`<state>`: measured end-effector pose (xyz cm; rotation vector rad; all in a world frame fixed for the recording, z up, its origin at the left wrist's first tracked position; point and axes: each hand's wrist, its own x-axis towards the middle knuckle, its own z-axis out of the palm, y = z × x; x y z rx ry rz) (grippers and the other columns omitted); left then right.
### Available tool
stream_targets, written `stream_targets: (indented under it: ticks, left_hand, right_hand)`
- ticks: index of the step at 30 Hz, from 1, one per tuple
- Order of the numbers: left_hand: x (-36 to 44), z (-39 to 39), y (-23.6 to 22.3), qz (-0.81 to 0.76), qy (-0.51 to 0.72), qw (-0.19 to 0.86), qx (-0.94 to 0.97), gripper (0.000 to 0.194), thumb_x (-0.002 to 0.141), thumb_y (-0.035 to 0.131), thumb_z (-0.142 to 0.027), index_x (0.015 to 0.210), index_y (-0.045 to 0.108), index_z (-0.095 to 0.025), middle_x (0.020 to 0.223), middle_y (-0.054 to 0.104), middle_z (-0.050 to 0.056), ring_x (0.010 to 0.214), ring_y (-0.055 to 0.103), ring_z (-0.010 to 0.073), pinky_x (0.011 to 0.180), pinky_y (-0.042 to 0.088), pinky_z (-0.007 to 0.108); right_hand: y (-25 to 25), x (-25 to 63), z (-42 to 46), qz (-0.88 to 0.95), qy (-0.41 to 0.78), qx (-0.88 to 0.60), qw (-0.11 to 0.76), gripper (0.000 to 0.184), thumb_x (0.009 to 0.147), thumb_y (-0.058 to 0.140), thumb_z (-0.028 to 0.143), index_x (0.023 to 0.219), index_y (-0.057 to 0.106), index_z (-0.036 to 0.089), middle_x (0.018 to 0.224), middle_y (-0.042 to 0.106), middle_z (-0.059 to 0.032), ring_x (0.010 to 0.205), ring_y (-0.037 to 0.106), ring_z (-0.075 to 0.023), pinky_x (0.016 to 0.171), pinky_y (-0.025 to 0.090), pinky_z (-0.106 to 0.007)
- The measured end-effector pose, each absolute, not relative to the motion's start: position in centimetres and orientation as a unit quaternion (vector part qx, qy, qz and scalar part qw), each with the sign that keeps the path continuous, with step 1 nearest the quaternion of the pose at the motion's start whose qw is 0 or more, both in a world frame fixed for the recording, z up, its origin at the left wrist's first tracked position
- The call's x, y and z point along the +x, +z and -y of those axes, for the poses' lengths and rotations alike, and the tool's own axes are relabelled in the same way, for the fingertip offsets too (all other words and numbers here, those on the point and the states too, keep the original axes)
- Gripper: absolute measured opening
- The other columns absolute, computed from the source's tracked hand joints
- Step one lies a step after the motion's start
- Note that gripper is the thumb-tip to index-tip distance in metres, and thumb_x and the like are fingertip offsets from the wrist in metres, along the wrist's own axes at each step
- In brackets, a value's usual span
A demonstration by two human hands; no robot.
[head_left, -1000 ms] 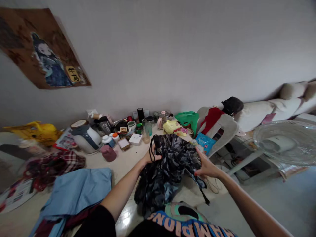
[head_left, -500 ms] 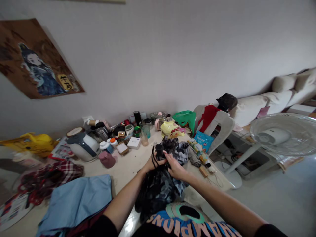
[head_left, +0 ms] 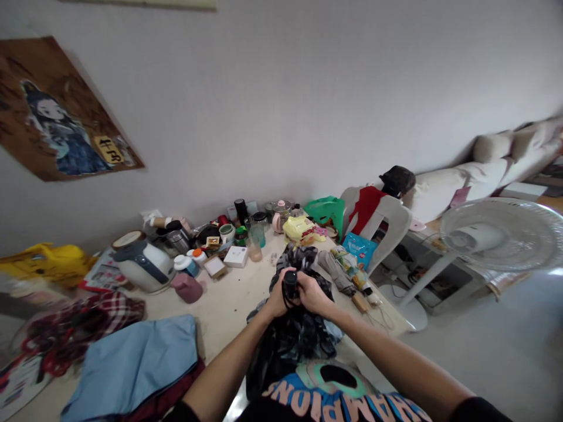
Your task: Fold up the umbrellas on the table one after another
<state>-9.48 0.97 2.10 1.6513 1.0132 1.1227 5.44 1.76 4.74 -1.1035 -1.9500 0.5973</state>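
A folding umbrella (head_left: 308,337) with grey-and-black camouflage cloth lies loosely bunched over the table's front edge, its black handle (head_left: 290,282) pointing up towards me. My left hand (head_left: 277,300) is closed round the left side of the handle, where a black wrist cord hangs. From the right, my right hand (head_left: 313,295) is closed on the umbrella just beside the handle, its fingers meeting the left hand. Camouflage folds spread beyond and below both hands. The fingertips behind the handle are hidden.
Two folded umbrellas (head_left: 349,272) lie to the right, near a blue packet (head_left: 359,249). Cups, bottles and a kettle (head_left: 143,264) crowd the table's back and left. A pink pitcher (head_left: 187,287) and light blue cloth (head_left: 136,363) are left. A fan (head_left: 501,234) stands right.
Both hands have drawn closer together round the handle and moved slightly lower. The camouflage cloth has shifted and is bunched more narrowly beneath them. The view has turned a little.
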Motion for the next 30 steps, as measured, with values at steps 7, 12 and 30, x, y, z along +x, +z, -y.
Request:
stream_targets:
  ticks: [7, 12, 30]
  left_hand:
    - [-10.0, -1.3, 2.2, -0.424, 0.477, 0.42, 0.645, 0.036, 0.066, 0.071, -0.025, 0.101, 0.062, -0.018, 0.096, 0.067, 0.005, 0.092, 0.062, 0.0218, 0.088, 0.048, 0.037]
    - [-9.7, -1.0, 2.2, -0.42, 0.473, 0.432, 0.643, 0.03, 0.067, 0.073, -0.031, 0.092, 0.063, -0.016, 0.084, 0.065, 0.004, 0.079, 0.061, 0.0183, 0.078, 0.049, 0.032]
    - [-9.8, -0.4, 4.5, -0.372, 0.381, 0.483, 0.695, 0.06, 0.062, 0.08, -0.052, 0.108, 0.065, -0.016, 0.104, 0.067, 0.008, 0.104, 0.058, 0.0273, 0.096, 0.044, 0.04]
  right_hand:
    - [6.0, 7.8, -1.0, 0.722, 0.18, -0.481, 0.465, 0.027, 0.082, 0.044, 0.014, 0.103, 0.062, 0.017, 0.098, 0.062, -0.0105, 0.091, 0.059, -0.0222, 0.084, 0.049, -0.038]
    - [6.0, 9.3, 0.5, 0.786, 0.204, -0.447, 0.374, 0.021, 0.084, 0.047, 0.016, 0.097, 0.063, 0.018, 0.082, 0.062, -0.0047, 0.073, 0.058, -0.0172, 0.072, 0.05, -0.03]
    - [6.9, 7.7, 0.9, 0.761, 0.307, -0.453, 0.348, 0.011, 0.069, 0.051, 0.01, 0.071, 0.058, 0.019, 0.065, 0.061, 0.0012, 0.062, 0.055, -0.0138, 0.063, 0.044, -0.025]
